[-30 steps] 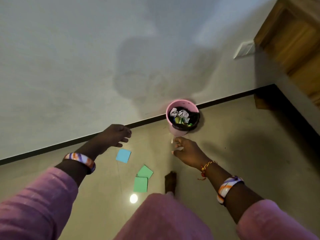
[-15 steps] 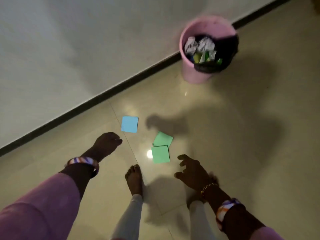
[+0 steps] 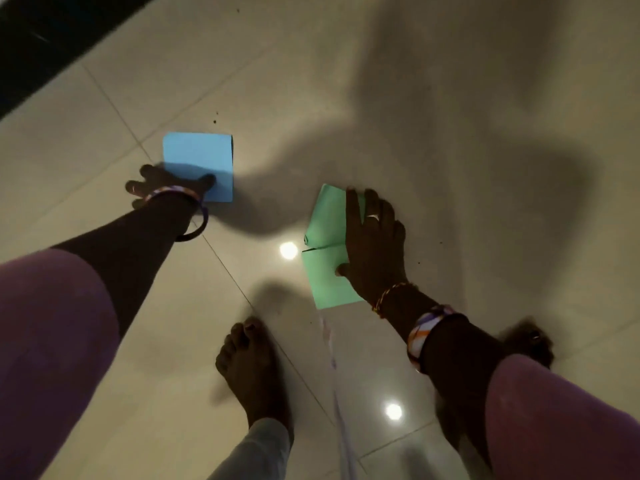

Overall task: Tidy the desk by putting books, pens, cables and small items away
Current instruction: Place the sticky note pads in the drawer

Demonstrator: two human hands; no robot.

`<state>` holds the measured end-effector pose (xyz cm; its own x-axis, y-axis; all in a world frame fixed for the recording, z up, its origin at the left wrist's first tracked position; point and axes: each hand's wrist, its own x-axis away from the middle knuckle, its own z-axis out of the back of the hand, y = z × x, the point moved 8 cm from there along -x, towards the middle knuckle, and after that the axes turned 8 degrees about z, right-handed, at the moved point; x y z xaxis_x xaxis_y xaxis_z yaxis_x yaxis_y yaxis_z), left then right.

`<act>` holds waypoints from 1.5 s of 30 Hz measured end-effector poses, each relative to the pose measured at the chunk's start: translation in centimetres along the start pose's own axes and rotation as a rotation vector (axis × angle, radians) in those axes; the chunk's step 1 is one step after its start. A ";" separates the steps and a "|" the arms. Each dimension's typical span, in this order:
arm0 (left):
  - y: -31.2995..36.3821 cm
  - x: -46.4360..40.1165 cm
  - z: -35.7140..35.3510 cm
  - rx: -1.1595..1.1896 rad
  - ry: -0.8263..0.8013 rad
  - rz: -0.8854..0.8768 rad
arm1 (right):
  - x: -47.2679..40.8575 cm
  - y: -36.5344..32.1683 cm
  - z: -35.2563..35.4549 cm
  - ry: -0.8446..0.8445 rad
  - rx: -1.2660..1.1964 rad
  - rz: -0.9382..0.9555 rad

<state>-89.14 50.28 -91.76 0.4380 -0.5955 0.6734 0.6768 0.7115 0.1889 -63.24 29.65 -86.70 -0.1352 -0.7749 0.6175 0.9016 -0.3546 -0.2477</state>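
A blue square note (image 3: 202, 157) lies on the pale tiled floor at the upper left. My left hand (image 3: 162, 185) reaches down to its near edge, thumb lying on the paper and fingers spread over the floor beside it. Two green notes lie side by side in the middle: the far one (image 3: 325, 216) is tilted, the near one (image 3: 323, 278) lies flat. My right hand (image 3: 374, 244) rests flat across both, fingers straight and thumb on the near note.
My bare left foot (image 3: 249, 362) stands just below the notes; the right foot (image 3: 526, 344) shows behind my right forearm. A dark skirting strip (image 3: 45, 39) runs across the top left corner. Ceiling lights reflect off the tiles.
I have bent far down: the pink bin has left the view and the notes look much larger. Both hands dropped from the air onto the notes, left to blue, right to green.
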 end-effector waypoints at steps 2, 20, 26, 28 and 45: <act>-0.3 0.6 -0.9 0.044 -0.011 0.025 | -0.9 0.3 0.2 0.027 0.082 -0.030; 11.4 41.2 4.6 0.567 -0.907 -0.007 | 15.6 3.8 24.4 0.193 -1.627 -0.186; 21.7 58.1 10.5 0.615 -0.823 -0.274 | 26.9 7.7 40.8 0.278 -1.672 -0.071; 25.5 63.9 12.6 0.599 -0.762 -0.421 | 31.0 9.8 45.9 0.316 -1.702 -0.066; 53.2 99.6 7.9 0.400 -1.042 -0.952 | 51.8 36.2 74.4 1.164 -1.562 0.055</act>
<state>-14.21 31.74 -9.03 -0.8042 -0.4794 0.3513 0.1780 0.3697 0.9120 -7.05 15.58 -8.16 -0.8772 -0.4790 0.0336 -0.0969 0.1080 -0.9894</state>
